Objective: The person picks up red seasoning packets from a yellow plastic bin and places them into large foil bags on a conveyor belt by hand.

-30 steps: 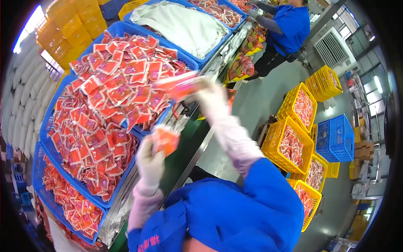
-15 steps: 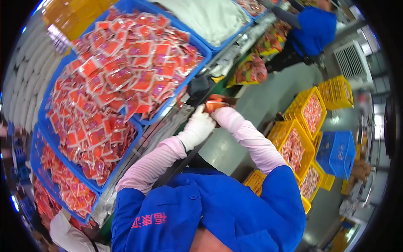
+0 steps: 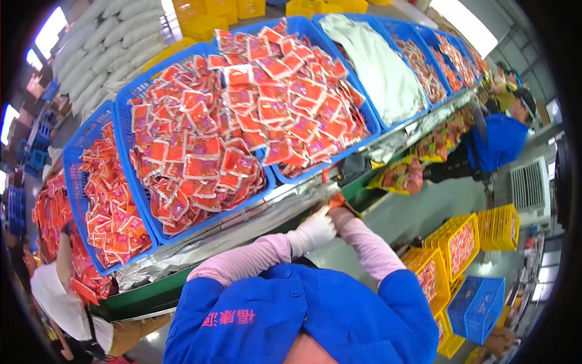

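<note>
My left hand [image 3: 316, 233], in a white glove, has its fingers curled together at the edge of a small red-orange package [image 3: 337, 201] by the green side of the packing line. Right beside it is my right hand [image 3: 341, 215], mostly covered by the pink sleeve and the package, so its fingers are hidden. Ahead of both hands stand large blue crates [image 3: 271, 189], heaped with red sachets [image 3: 273, 109] in clear-edged wrappers. A dark object [image 3: 353, 167] lies on the ledge just past my hands.
A white cloth [image 3: 376, 67] covers another blue crate. Yellow-red bags [image 3: 397, 176] hang along the line, near a person in blue [image 3: 500, 142]. Yellow crates [image 3: 453, 239] and a blue crate [image 3: 476, 306] stand on the right. Another person, in white [image 3: 66, 297], is at left; white sacks [image 3: 109, 48] are stacked behind.
My view has turned and lifted, showing more crates along the line. Both hands remain together at the red-orange package, now lower in the picture and slightly to the right.
</note>
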Available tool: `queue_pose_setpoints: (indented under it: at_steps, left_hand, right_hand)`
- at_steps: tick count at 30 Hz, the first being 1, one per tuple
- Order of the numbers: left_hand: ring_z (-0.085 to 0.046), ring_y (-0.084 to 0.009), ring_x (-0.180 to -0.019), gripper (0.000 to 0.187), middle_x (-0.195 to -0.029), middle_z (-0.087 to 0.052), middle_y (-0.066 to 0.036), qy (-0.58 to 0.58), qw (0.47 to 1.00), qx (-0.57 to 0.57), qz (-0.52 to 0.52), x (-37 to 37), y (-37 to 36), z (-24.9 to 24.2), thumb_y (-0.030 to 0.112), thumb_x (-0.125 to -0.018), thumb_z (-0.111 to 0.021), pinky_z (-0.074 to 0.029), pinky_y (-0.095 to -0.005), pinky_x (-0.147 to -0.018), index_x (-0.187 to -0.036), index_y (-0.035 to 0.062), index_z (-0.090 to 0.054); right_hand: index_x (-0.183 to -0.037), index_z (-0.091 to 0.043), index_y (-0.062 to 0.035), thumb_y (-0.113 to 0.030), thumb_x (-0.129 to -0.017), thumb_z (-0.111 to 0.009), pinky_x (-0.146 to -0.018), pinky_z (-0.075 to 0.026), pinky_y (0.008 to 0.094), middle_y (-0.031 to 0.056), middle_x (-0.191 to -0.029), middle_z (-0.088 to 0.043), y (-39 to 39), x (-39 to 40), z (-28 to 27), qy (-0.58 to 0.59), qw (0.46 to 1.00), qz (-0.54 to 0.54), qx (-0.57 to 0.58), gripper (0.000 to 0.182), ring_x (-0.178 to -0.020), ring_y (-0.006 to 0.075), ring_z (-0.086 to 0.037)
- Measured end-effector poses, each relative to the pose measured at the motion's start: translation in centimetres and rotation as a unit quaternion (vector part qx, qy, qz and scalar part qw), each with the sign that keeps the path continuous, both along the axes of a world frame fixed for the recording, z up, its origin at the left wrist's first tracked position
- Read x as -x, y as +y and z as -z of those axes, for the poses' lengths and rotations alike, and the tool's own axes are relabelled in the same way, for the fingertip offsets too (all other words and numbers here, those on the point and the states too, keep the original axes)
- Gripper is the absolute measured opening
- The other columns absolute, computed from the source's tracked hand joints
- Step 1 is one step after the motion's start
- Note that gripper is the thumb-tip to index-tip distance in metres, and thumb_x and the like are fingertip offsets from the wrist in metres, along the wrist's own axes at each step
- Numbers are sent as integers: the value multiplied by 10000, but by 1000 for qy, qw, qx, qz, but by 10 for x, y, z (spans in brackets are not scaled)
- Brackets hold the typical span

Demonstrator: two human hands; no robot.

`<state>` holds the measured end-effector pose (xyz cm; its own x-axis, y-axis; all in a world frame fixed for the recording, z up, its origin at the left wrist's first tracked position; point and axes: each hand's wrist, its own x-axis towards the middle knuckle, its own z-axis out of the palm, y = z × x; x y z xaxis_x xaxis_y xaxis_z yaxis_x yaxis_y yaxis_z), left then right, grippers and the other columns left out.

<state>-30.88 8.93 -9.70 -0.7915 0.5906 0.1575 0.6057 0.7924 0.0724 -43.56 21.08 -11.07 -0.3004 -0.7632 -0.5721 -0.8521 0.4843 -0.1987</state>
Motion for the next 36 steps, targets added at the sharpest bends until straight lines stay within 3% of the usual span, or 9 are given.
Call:
queue_pose_setpoints:
  at_steps: [7,9,13,15,25,26,29,33,36]
  left_hand:
    - [-603,-335,-1084,361,-1083,-653,-149,109,942,-240,-206,18,-157,-114,284,-697,-779,-461,-466,-971,-952,52,-672]
    - [-571,-386,-1156,510,-1179,-629,-204,156,915,-205,-310,66,-247,-124,341,-730,-791,-440,-499,-996,-1097,17,-648]
    - [-471,-407,-1328,942,-1374,-539,-253,49,887,-108,-447,201,-373,-121,598,-743,-749,-362,-493,-1112,-1436,37,-447]
    - [-491,-412,-1314,1027,-1397,-527,-258,-64,850,7,-522,252,-378,-126,640,-714,-745,-382,-495,-1098,-1482,56,-396]
    - [-660,-172,-857,470,-1041,-692,-92,-38,756,-584,-293,162,-392,-94,165,-878,-634,-542,-329,-808,-1311,-5,-562]
    - [-655,-168,-887,448,-1057,-689,-94,-126,737,-520,-413,120,-400,-95,170,-877,-641,-537,-324,-822,-1281,-13,-576]
    - [-643,-178,-992,441,-1108,-675,-87,-74,705,-541,-451,-11,-451,-32,194,-853,-671,-522,-350,-889,-1234,-14,-593]
    - [-645,-311,-1031,483,-1188,-658,-156,-6,936,-59,-348,-109,-447,-95,213,-793,-698,-517,-434,-855,-1232,44,-588]
    - [-616,-383,-1056,539,-1162,-640,-195,-176,768,130,-602,-76,-435,-140,230,-735,-758,-494,-479,-879,-1218,51,-599]
  right_hand:
    - [-1216,-675,-73,-297,-918,-653,-858,-534,346,65,-1094,-703,-39,86,-124,-306,907,212,196,374,-1019,189,-648]
    - [-1327,-601,-83,-284,-967,-625,-882,-512,341,74,-1099,-705,-80,153,-113,-141,810,278,496,413,-960,195,-656]
    - [-1517,-400,-144,-482,-985,-571,-1036,-423,336,170,-1294,-637,-186,314,-19,-265,680,473,494,653,-1234,267,-578]
    - [-1586,-228,-234,-701,-862,-570,-1077,-396,400,264,-1378,-559,-238,317,-14,-25,811,396,429,927,-1299,395,-532]
    - [-1261,-581,-1,-182,-929,-625,-923,-522,315,78,-1197,-652,-348,189,-86,-407,728,240,497,381,-1064,163,-647]
    - [-1203,-620,-8,-111,-873,-650,-919,-526,317,78,-1160,-673,-363,138,-93,-472,656,210,550,347,-1086,171,-642]
    - [-1359,-536,-85,-344,-843,-715,-960,-503,400,186,-1167,-667,-393,47,-123,-141,874,140,443,603,-1115,291,-633]
    - [-1472,-433,-106,-418,-798,-747,-1117,-384,427,239,-1401,-525,-362,27,-136,-129,934,-50,330,806,-1338,372,-477]
    - [-1492,-410,-58,-322,-788,-765,-1133,-374,391,215,-1496,-446,-252,75,-203,-241,903,44,354,831,-1375,279,-462]
